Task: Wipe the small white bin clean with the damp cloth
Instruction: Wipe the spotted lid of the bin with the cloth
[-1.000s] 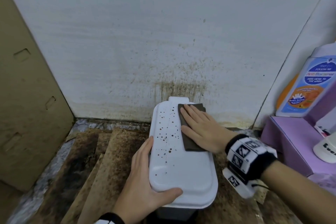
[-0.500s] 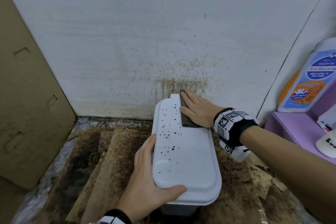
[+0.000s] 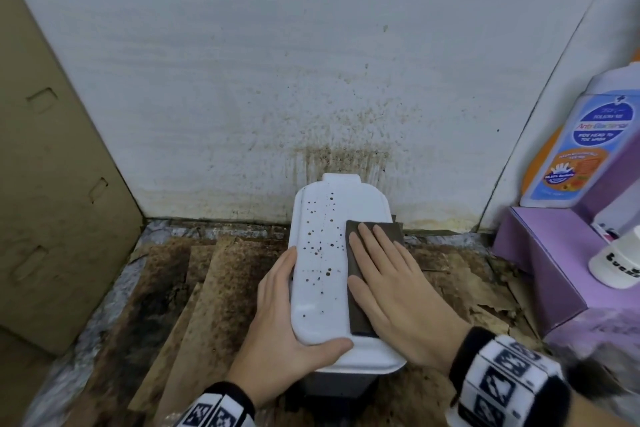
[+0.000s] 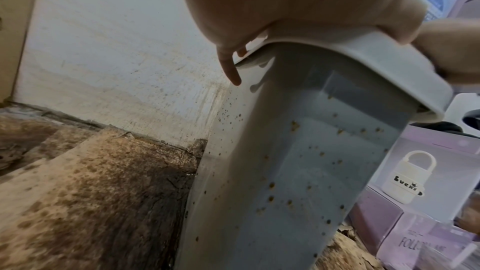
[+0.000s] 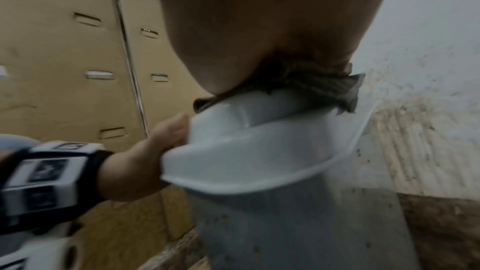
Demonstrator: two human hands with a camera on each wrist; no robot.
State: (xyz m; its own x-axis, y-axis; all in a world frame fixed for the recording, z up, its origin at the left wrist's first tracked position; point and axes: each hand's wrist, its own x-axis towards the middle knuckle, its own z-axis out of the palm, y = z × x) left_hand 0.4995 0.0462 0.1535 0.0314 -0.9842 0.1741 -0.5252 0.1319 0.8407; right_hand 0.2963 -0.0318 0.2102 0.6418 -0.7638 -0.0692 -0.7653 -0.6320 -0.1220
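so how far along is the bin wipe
Early on. Done: the right strip of the lid beyond the cloth looks spotless. In hand: the right hand presses the cloth flat on the lid while the left hand grips its edge. Left: brown specks on the lid's left half and the bin's side.

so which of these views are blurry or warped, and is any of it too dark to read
Head view: sharp in the centre, spots on the bin lid clear, wall edges bowed by the wide lens. Left wrist view: left hand fills the top, soft, bin side readable. Right wrist view: motion-smeared, right hand a dim, shadowed mass over the cloth. Nothing goes fully dark.
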